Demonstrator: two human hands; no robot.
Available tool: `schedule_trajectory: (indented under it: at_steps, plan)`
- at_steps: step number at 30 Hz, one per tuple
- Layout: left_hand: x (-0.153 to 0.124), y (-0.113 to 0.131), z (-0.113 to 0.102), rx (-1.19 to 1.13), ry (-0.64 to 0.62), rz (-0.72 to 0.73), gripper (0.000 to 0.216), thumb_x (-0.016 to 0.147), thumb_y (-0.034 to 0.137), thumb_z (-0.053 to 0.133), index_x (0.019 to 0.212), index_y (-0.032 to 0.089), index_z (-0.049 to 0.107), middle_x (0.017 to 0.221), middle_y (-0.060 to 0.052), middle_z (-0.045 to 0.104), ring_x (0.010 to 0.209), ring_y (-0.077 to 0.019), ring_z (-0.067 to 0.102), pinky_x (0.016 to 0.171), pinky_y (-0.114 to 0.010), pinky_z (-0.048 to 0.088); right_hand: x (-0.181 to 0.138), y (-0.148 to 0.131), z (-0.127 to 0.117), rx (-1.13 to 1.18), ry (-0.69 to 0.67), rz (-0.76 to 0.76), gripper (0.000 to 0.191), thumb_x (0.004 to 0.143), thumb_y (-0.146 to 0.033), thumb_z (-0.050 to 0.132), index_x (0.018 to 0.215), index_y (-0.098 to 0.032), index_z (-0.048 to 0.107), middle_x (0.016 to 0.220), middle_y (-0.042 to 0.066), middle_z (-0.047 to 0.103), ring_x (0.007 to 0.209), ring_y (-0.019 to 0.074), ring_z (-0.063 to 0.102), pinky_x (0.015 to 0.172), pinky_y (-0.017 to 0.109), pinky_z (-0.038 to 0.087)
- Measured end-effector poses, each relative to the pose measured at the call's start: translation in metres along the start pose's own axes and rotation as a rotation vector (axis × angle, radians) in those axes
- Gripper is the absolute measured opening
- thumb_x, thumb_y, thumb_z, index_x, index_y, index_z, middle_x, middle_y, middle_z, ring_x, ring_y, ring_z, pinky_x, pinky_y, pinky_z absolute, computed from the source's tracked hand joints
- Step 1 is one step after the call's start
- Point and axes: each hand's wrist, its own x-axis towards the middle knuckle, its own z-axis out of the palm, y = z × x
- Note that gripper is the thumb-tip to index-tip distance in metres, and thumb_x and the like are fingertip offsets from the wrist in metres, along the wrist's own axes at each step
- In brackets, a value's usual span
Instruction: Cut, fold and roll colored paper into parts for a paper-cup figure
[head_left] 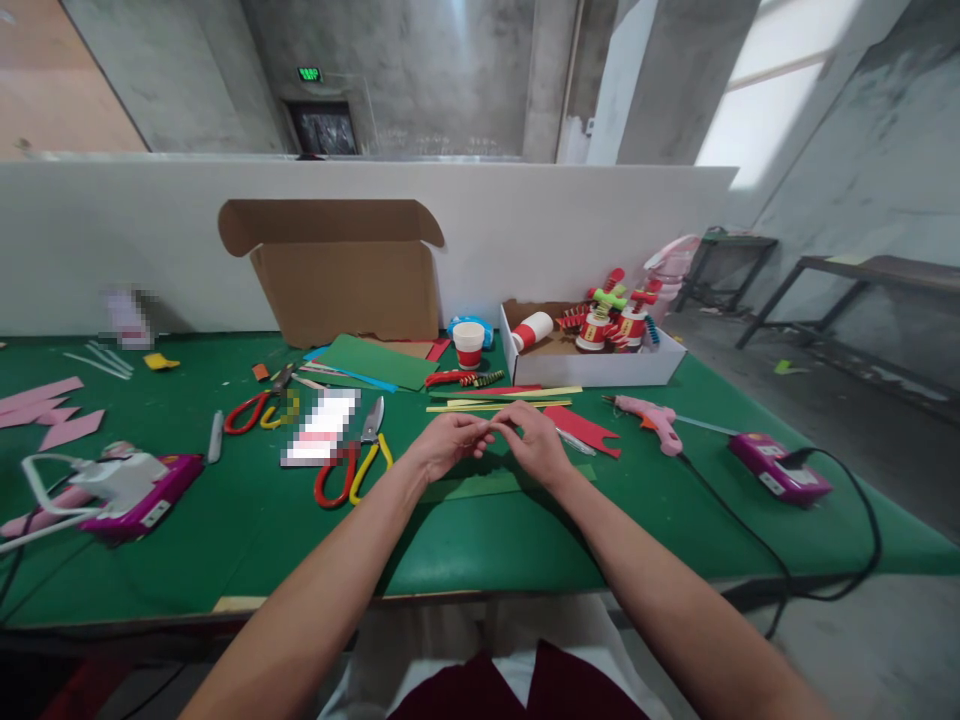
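Observation:
My left hand [448,444] and my right hand [534,439] meet fingertip to fingertip above the green table [247,520]. Both are pinched closed on something small between them that I cannot make out. A dark green paper strip [480,486] lies on the table just under my wrists. A red paper piece [581,428] lies to the right of my right hand. Long yellow, red and green paper strips [502,399] lie just beyond my fingers.
Red and yellow scissors [352,463] lie left of my hands, another pair [259,408] further left. A pink glue gun [651,420] and a magenta power strip [780,468] sit right. A white box of paper-cup crafts [592,345], a paper cup [469,344] and an open cardboard box [345,265] stand behind.

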Motion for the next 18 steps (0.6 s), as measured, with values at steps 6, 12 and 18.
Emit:
schedule_trajectory:
  at_steps: [6, 12, 18]
  plan:
    - [-0.002, 0.003, 0.001, 0.051, -0.02, 0.011, 0.034, 0.064, 0.037, 0.081, 0.08, 0.01, 0.071, 0.066, -0.003, 0.065, 0.054, -0.007, 0.054, 0.054, -0.021, 0.045, 0.002, 0.004, 0.0, 0.03, 0.006, 0.101, 0.02, 0.088, -0.028, 0.047, 0.074, -0.02, 0.059, 0.078, 0.005, 0.063, 0.077, 0.0178, 0.057, 0.074, 0.03, 0.046]
    - [-0.002, 0.002, 0.0, 0.12, -0.038, 0.047, 0.034, 0.073, 0.04, 0.074, 0.087, 0.01, 0.071, 0.07, -0.004, 0.065, 0.056, -0.0071, 0.054, 0.056, -0.022, 0.047, 0.005, 0.011, -0.003, 0.238, -0.109, 0.283, 0.028, 0.088, -0.038, 0.044, 0.08, -0.019, 0.062, 0.079, 0.003, 0.067, 0.069, 0.015, 0.059, 0.069, 0.028, 0.048]
    - [0.001, 0.0, -0.003, 0.312, -0.001, 0.146, 0.039, 0.08, 0.045, 0.064, 0.094, 0.01, 0.07, 0.075, -0.007, 0.066, 0.059, -0.0098, 0.056, 0.058, -0.024, 0.047, 0.007, 0.008, -0.003, 0.315, -0.087, 0.325, 0.029, 0.08, -0.048, 0.055, 0.078, -0.019, 0.06, 0.075, 0.002, 0.066, 0.067, 0.0142, 0.058, 0.065, 0.026, 0.048]
